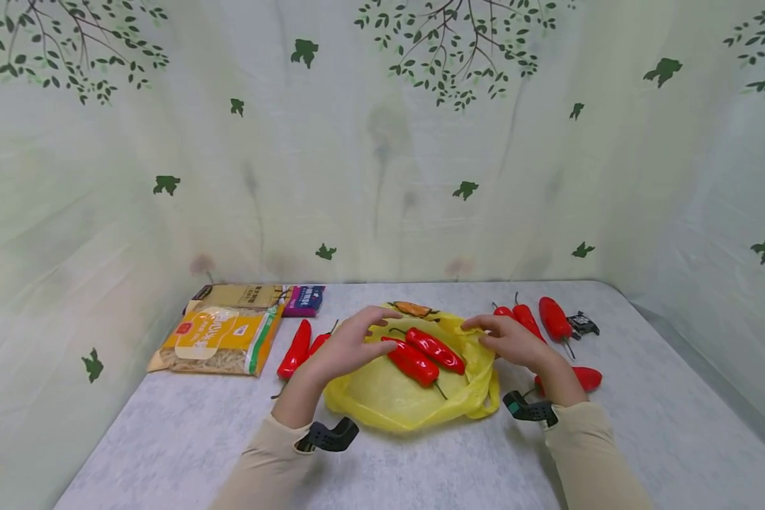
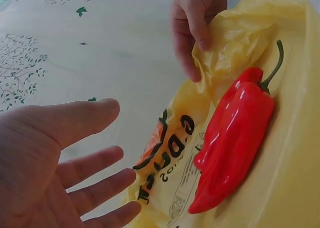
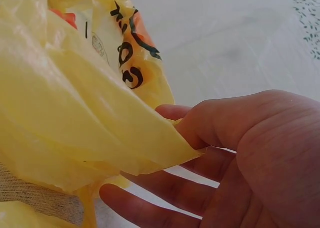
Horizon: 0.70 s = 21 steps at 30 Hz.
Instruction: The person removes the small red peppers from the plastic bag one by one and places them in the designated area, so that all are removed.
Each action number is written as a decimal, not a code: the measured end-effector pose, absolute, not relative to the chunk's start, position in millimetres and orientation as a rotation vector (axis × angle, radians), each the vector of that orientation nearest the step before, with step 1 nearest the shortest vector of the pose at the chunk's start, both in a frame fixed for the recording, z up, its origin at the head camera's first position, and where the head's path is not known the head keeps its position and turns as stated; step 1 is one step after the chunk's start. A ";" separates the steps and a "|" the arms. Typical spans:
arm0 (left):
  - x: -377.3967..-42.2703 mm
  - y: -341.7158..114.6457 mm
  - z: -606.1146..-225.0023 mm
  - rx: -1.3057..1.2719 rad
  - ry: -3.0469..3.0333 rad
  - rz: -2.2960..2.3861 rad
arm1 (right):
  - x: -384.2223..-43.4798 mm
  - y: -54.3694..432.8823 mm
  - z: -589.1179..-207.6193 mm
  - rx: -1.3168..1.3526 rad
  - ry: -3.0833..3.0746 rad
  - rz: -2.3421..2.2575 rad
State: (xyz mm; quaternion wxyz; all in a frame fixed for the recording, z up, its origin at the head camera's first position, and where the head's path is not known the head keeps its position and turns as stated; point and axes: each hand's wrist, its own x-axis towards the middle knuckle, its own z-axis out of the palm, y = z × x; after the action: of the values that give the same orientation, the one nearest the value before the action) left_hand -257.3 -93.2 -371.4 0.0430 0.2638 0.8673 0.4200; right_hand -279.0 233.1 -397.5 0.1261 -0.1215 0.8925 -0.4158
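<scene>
A yellow plastic bag (image 1: 382,404) lies spread on the table with its mouth wide. Two glossy red peppers (image 1: 411,363) with green stems rest inside it. My left hand (image 1: 347,347) is held over the bag's left side, thumb and fingers apart and nothing between them, as the left wrist view also shows. At the opposite side, my right hand (image 1: 516,343) pinches the bag's edge between thumb and fingers. In the right wrist view a fold of the bag (image 3: 100,118) covers most of the peppers; only a bit of red shows.
Left of the bag lie more red peppers (image 1: 295,350), partly behind my left arm. Beyond them are an orange food packet (image 1: 219,336) and a purple packet (image 1: 304,301). On the right are several red peppers (image 1: 554,319) and a small black packet (image 1: 583,324). A leaf-patterned curtain (image 1: 382,163) encloses the table.
</scene>
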 end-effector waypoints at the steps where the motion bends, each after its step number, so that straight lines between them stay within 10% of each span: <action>1: -257.9 -90.7 -372.4 0.806 2.646 1.275 | -278.8 233.1 -396.9 -0.351 2.598 -1.210; 21: -263.4 -69.2 -410.1 0.945 2.643 1.188 | -279.7 232.9 -398.2 -0.363 2.606 -1.221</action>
State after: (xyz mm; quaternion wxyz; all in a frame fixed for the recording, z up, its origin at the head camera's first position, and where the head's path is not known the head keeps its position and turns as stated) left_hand -263.4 -69.2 -410.1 0.0468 0.3096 0.8663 0.3893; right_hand -279.7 232.9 -398.2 0.1202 -0.1242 0.8919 -0.4179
